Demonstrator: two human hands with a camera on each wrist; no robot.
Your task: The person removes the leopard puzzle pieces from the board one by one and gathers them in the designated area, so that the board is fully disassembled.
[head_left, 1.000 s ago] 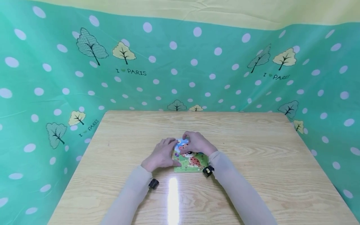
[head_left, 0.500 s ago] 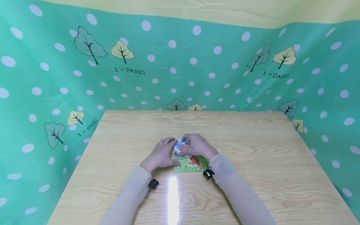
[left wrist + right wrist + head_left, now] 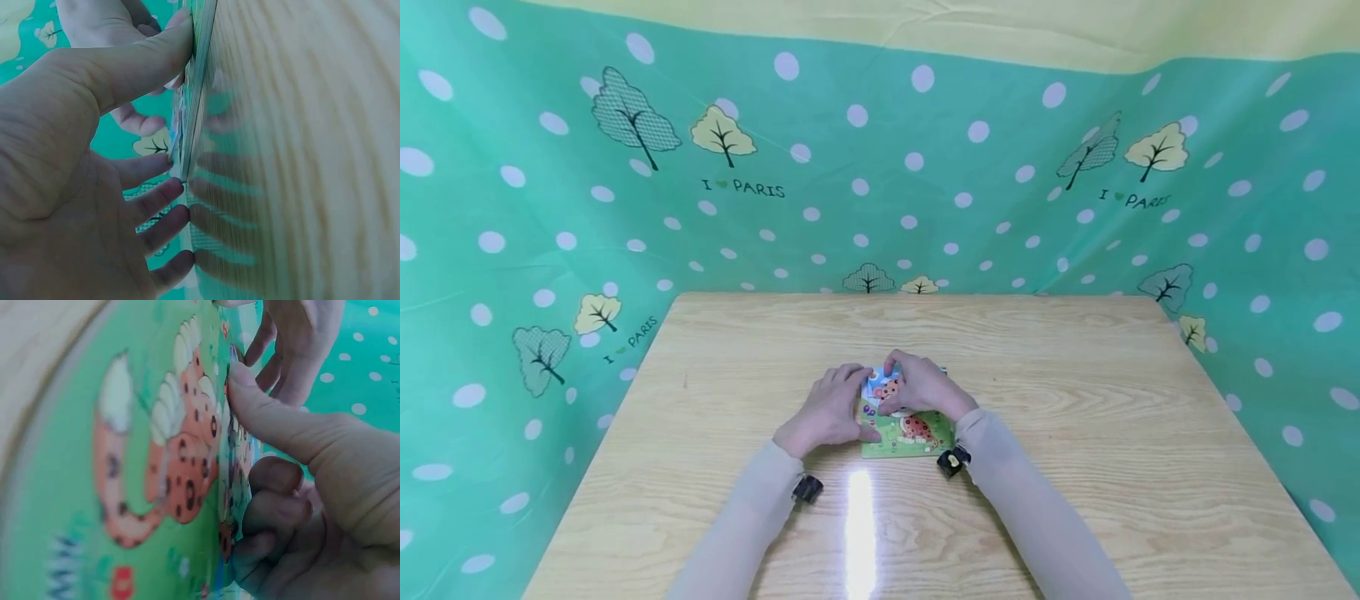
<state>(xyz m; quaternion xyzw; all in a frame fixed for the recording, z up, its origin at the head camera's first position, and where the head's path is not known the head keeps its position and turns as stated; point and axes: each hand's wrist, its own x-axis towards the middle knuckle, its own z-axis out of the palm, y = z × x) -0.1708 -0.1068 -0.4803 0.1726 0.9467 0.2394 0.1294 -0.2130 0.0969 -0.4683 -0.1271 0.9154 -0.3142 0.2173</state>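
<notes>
A flat picture puzzle (image 3: 891, 437) lies on the wooden table, showing a spotted orange leopard on green grass under blue sky. My left hand (image 3: 827, 414) is at its left side; in the left wrist view the thumb (image 3: 147, 65) rests on the board while the spread fingers touch the edge and tabletop. Over the upper part, my right hand (image 3: 925, 385) pinches a puzzle piece (image 3: 886, 390) bearing part of the leopard's face. The right wrist view has the thumb (image 3: 262, 406) and curled fingers around that layer, slightly above the board (image 3: 69, 462); most of the piece is hidden.
The wooden table (image 3: 1075, 358) extends on all sides of the puzzle. A green dotted curtain (image 3: 820, 158) hangs behind and beside it. A bright light reflection lies on the tabletop in front. Each wrist carries a small black camera mount (image 3: 807, 489).
My right hand dips slightly and then rises back, and the leopard's face shifts under it, with its nose now covered. My left hand stays at the board's left edge.
</notes>
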